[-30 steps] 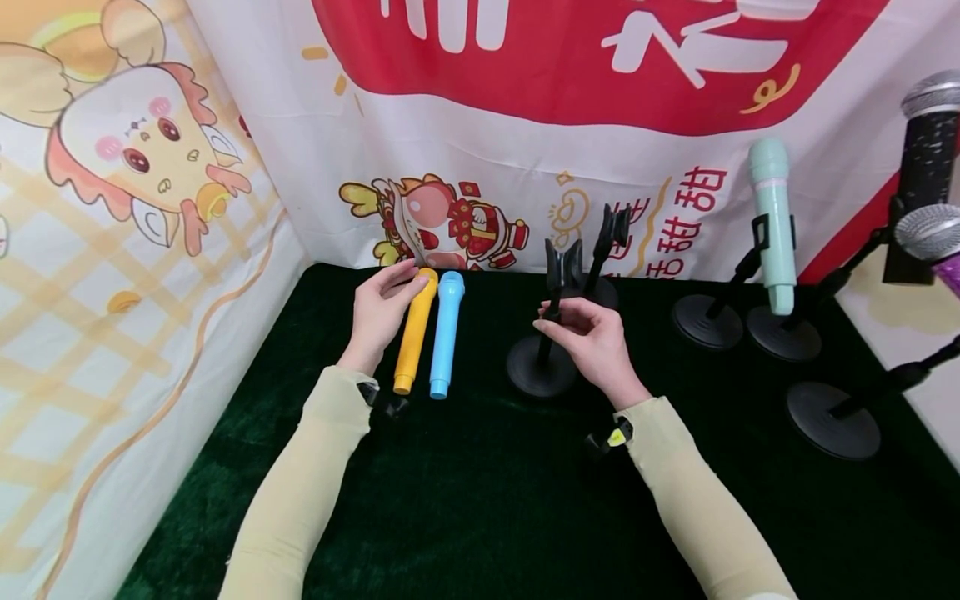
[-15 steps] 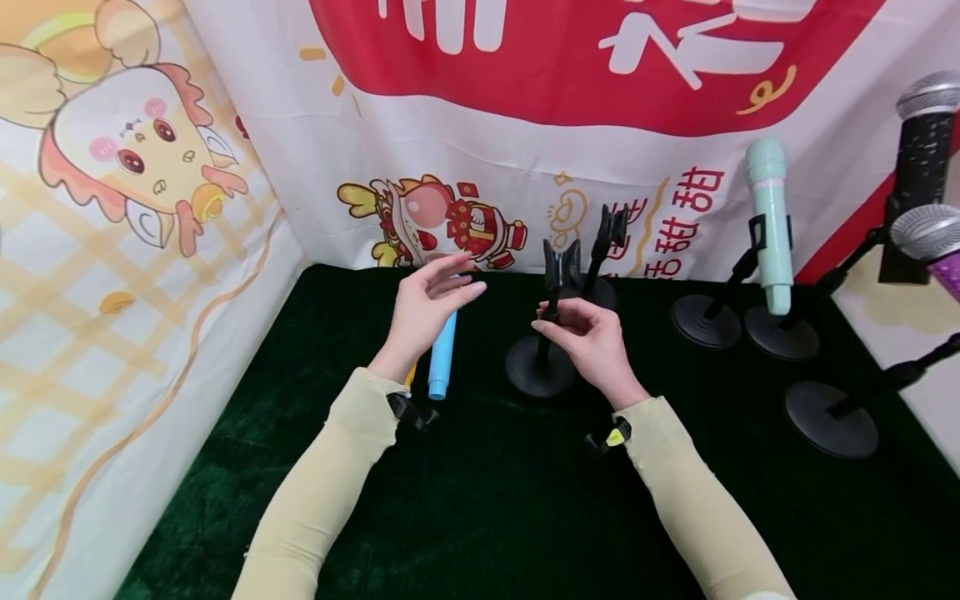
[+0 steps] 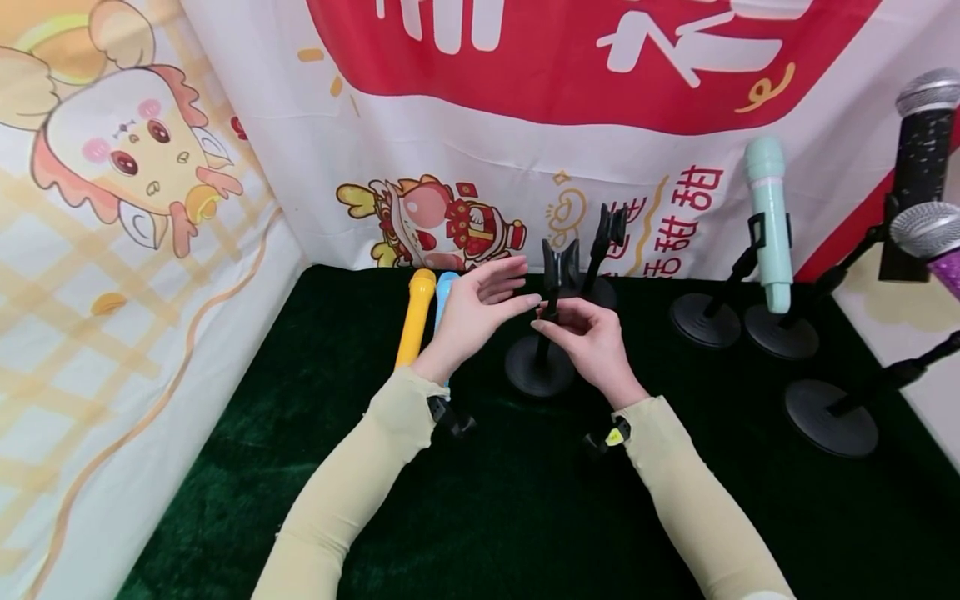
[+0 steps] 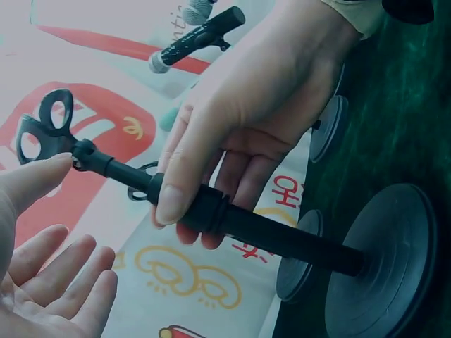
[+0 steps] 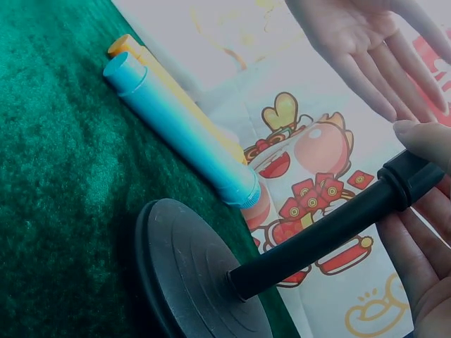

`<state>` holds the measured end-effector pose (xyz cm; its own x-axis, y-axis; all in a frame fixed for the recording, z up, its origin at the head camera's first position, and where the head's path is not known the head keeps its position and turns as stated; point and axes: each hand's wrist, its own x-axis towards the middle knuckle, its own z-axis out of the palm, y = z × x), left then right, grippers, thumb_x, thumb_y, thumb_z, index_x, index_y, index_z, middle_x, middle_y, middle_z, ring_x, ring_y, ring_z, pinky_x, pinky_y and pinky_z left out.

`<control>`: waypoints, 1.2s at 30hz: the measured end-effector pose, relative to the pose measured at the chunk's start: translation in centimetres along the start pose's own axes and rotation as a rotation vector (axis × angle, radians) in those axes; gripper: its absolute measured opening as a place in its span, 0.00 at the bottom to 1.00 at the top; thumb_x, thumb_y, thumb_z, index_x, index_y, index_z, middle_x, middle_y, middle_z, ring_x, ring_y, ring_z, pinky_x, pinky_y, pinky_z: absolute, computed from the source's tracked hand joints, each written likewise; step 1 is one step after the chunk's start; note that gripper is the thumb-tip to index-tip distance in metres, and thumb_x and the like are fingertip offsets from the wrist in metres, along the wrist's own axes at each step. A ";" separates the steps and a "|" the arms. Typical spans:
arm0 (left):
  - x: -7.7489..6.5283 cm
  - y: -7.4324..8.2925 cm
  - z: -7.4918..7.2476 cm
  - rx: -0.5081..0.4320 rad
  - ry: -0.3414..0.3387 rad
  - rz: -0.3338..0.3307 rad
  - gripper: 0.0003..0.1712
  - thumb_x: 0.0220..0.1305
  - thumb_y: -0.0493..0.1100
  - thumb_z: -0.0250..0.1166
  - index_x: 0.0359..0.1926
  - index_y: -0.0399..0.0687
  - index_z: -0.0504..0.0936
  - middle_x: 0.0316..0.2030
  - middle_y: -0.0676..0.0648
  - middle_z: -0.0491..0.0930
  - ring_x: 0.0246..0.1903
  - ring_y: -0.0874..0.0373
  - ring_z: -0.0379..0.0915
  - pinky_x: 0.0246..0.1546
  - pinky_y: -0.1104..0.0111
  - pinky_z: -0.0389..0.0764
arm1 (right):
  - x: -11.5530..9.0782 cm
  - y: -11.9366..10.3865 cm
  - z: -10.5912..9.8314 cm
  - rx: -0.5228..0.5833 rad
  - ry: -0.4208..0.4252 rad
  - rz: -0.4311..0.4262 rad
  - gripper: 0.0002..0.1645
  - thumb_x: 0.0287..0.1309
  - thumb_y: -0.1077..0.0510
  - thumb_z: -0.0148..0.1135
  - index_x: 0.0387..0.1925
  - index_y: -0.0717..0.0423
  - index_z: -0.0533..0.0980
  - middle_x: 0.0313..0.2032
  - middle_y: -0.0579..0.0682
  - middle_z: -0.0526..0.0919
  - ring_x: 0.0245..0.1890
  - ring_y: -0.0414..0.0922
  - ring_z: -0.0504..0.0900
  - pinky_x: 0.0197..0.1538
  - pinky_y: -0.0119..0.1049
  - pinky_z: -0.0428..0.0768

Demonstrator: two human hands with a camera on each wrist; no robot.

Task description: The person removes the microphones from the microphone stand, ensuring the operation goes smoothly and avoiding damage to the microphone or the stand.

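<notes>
My right hand [image 3: 594,340] grips the upright of a black microphone stand [image 3: 540,375] with thumb and fingers. The stand's round base rests on the dark green cloth, and its forked clip [image 4: 44,144] points up. Close to the clip's left side, my left hand [image 3: 480,310] is open with nothing in it. Its thumb overlaps the clip's base in the left wrist view; I cannot tell whether they touch. A yellow microphone [image 3: 415,321] and a light blue microphone [image 5: 180,134] lie side by side on the cloth, partly hidden by the left hand and forearm in the head view.
Behind the held stand is another black stand [image 3: 600,287] with a bare clip. To the right, a mint green microphone [image 3: 769,225], a black microphone [image 3: 926,158] and a purple microphone [image 3: 947,265] sit in stands. A printed backdrop [image 3: 420,125] hangs behind the table.
My left hand has moved right from the yellow microphone, across the blue one, to beside the stand's clip. The microphones stay in place. My right hand keeps its grip on the stand.
</notes>
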<state>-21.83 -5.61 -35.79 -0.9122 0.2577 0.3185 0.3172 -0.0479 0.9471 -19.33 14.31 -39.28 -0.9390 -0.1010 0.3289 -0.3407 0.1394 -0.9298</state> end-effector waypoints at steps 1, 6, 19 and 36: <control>0.1 -0.1 0.1 0.001 -0.002 0.002 0.29 0.63 0.37 0.74 0.65 0.43 0.79 0.56 0.47 0.82 0.59 0.45 0.77 0.62 0.53 0.74 | 0.0 0.0 0.0 -0.004 0.005 0.002 0.16 0.59 0.65 0.74 0.48 0.66 0.83 0.43 0.60 0.88 0.42 0.46 0.88 0.47 0.34 0.84; 0.5 -0.3 1.1 0.010 -0.015 0.018 0.29 0.62 0.36 0.74 0.64 0.42 0.79 0.57 0.45 0.82 0.58 0.49 0.78 0.61 0.54 0.75 | -0.1 -0.3 0.1 -0.037 0.031 0.006 0.16 0.58 0.65 0.74 0.48 0.66 0.84 0.39 0.58 0.88 0.38 0.42 0.87 0.44 0.31 0.84; 1.3 0.4 2.5 0.128 -0.028 0.023 0.18 0.63 0.43 0.75 0.53 0.45 0.87 0.44 0.52 0.87 0.43 0.60 0.85 0.48 0.65 0.83 | -0.1 -0.1 0.2 -0.036 0.044 -0.005 0.15 0.57 0.64 0.75 0.47 0.64 0.85 0.35 0.60 0.86 0.36 0.49 0.86 0.42 0.31 0.84; 2.7 -0.1 2.3 0.231 -0.042 0.049 0.13 0.59 0.44 0.78 0.44 0.46 0.90 0.37 0.54 0.87 0.38 0.61 0.84 0.41 0.66 0.84 | -0.1 -0.2 0.3 -0.035 0.067 0.002 0.16 0.57 0.65 0.75 0.46 0.66 0.85 0.39 0.61 0.88 0.37 0.40 0.86 0.42 0.28 0.82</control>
<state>-23.76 -2.67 -35.10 -0.8842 0.3005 0.3575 0.4162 0.1598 0.8951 -19.10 13.96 -39.16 -0.9404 -0.0342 0.3383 -0.3389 0.1739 -0.9246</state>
